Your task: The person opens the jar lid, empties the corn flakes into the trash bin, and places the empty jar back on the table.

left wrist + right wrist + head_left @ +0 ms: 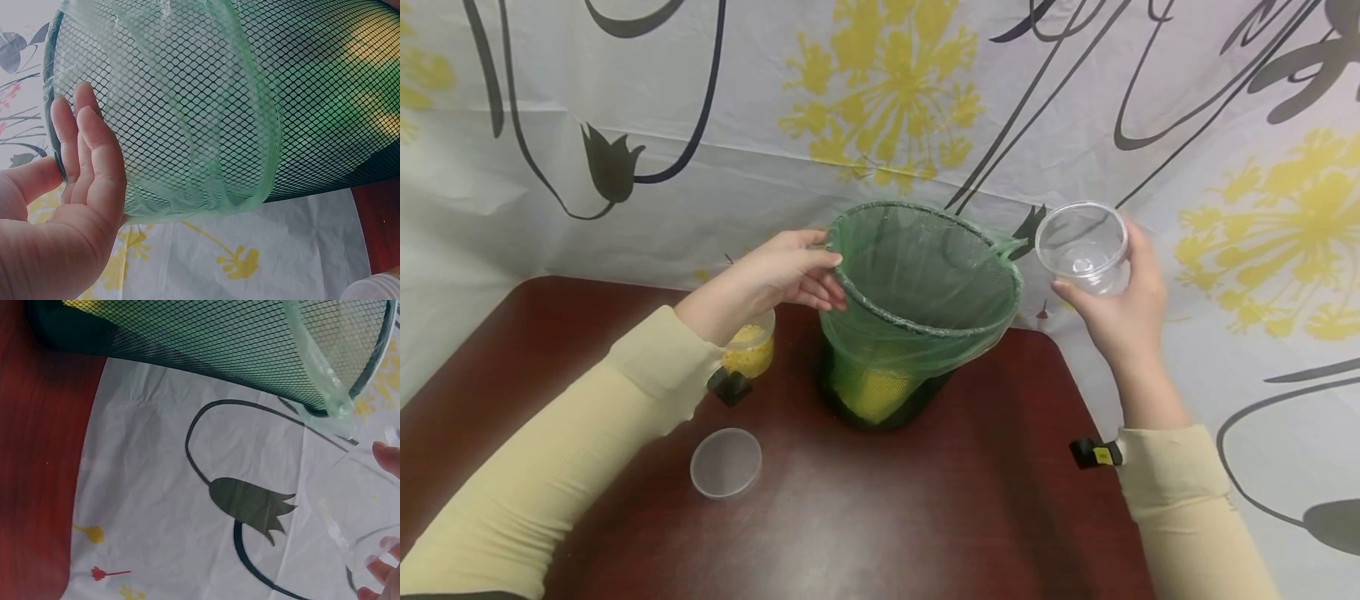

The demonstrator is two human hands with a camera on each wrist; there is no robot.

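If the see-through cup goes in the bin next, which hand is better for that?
Right, most likely: the right hand holds the clear cup beside the bin. The left hand touches the bin's opposite side and would need to reach across.

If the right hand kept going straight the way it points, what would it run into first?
Probably the floral sheet behind the table; nothing else shows ahead of the right hand and its clear cup. How far off the sheet hangs is unclear.
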